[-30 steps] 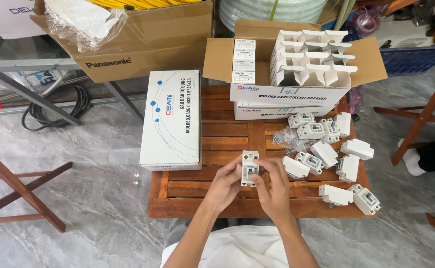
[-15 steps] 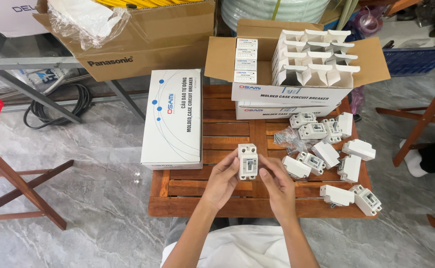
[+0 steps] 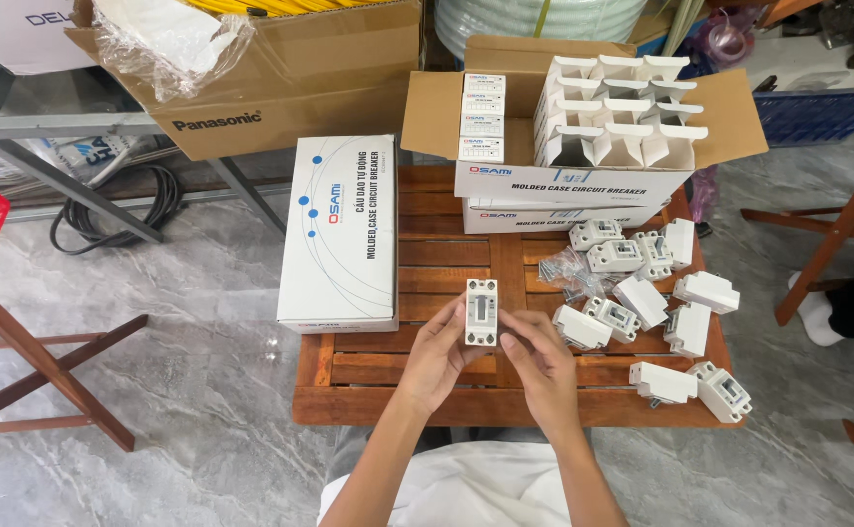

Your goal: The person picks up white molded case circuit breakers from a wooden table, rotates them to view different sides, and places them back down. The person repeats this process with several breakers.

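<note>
Both hands, left [image 3: 438, 353] and right [image 3: 538, 363], pinch a breaker [image 3: 481, 312] at centre; loose breakers [image 3: 641, 293] right, white box [image 3: 341, 234] left.

Loose breakers [image 3: 656, 293] lie right of a flat box [image 3: 341, 234] on a slatted table [image 3: 427, 385], an open carton [image 3: 573, 137] behind them.

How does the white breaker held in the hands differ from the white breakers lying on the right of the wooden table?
The held breaker is upright, front face to the camera, gripped by the left hand and right hand; the loose breakers lie scattered on the wooden table, tilted various ways, several showing plain backs or sides, untouched. All look the same white type.
</note>
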